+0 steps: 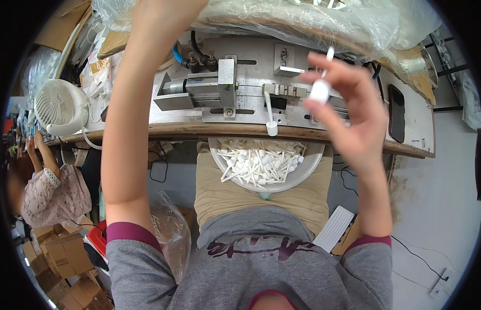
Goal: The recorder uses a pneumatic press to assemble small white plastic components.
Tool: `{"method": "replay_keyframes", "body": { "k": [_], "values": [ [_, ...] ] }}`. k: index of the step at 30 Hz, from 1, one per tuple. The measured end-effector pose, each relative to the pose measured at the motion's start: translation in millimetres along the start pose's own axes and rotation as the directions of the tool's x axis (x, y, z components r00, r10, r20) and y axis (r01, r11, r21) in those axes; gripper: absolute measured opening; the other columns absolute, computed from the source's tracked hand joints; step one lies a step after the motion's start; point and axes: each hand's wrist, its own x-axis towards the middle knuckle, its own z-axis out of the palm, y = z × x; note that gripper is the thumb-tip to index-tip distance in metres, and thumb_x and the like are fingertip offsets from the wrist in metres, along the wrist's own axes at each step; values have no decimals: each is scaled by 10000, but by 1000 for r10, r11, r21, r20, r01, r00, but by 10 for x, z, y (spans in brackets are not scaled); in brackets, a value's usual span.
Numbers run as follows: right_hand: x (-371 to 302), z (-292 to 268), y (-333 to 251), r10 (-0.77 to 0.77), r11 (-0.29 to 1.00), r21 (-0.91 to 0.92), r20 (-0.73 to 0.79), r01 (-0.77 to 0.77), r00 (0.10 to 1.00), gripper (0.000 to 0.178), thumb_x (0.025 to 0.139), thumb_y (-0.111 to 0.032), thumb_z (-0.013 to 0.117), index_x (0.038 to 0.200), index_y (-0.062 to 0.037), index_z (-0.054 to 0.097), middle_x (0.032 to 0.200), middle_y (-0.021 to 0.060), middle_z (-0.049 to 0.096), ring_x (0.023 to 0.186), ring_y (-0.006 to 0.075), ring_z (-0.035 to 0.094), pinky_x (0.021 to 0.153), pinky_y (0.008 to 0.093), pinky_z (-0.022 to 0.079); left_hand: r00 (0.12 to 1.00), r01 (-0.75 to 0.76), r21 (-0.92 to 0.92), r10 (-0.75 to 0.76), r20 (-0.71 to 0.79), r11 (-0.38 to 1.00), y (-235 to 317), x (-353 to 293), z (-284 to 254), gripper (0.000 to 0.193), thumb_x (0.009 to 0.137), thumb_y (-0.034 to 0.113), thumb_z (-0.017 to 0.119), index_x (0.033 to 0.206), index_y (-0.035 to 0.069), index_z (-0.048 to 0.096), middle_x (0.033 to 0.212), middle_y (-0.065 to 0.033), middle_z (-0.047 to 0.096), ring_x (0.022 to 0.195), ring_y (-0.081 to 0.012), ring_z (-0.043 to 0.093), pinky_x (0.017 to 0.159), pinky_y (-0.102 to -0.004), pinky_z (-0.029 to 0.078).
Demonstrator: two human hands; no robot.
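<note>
Above the counter, the right hand is pinching 1 small white cap-and-stick piece; the left hand is reaching out of view, grip impossible to tell. The bowl is brimming with white pieces; 1 stands at the metal fixture, so plenty seems left.

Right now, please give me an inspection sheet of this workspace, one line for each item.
Surface: wooden bench carrying a metal press fixture.
Job's things: small white cap with stem in the right hand; bowl of white stemmed caps on the lap; one piece standing at the bench edge.
Clutter: plastic bags, white fan, black phone, cardboard boxes.
Fingers: right pinch the cap; left hand out of view above the top edge.
Cables: blue and black hoses; cords on the floor.
Surroundings: another person at the left.
</note>
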Motion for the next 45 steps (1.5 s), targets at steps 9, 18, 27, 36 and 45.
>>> {"method": "replay_keyframes", "body": {
  "k": [9,18,27,36,45],
  "values": [
    [-467,415,193,-130,757,-604,233,248,964,236,739,-40,722,957,19,655,1219,185,677,872,234,691,732,334,568,837,240,25,-220,500,970,-3,359,160,266,860,169,719,1046,-19,750,946,-200,753,882,-313,731,812,-380,564],
    [-277,436,161,-36,622,-732,327,277,944,230,702,-71,762,887,-39,628,1174,171,727,571,230,666,554,312,531,924,-56,-5,54,377,998,-4,346,166,195,849,109,728,986,-26,760,850,-178,747,792,-268,725,739,-358,566],
    [-3,266,129,-138,775,-548,337,313,931,145,789,-194,749,801,-75,667,867,113,748,589,266,688,542,351,553,903,-422,-310,365,-225,852,290,-159,-156,231,819,86,799,1033,3,769,1010,-160,762,932,-210,731,851,-338,586],
    [1481,102,278,-469,603,-721,26,342,883,248,833,-229,732,956,-14,744,999,176,737,865,298,693,824,384,552,957,48,-335,52,284,941,837,-1373,-133,397,778,91,805,1168,69,731,1308,-119,626,1076,-246,672,875,-364,576],
    [1870,288,300,23,593,-800,126,88,992,257,788,-192,721,948,5,761,967,235,733,940,342,713,850,413,562,919,-30,-99,66,388,995,915,-1555,144,256,759,156,809,995,82,742,1256,-43,714,658,-202,683,611,-307,537]
  ]
}}
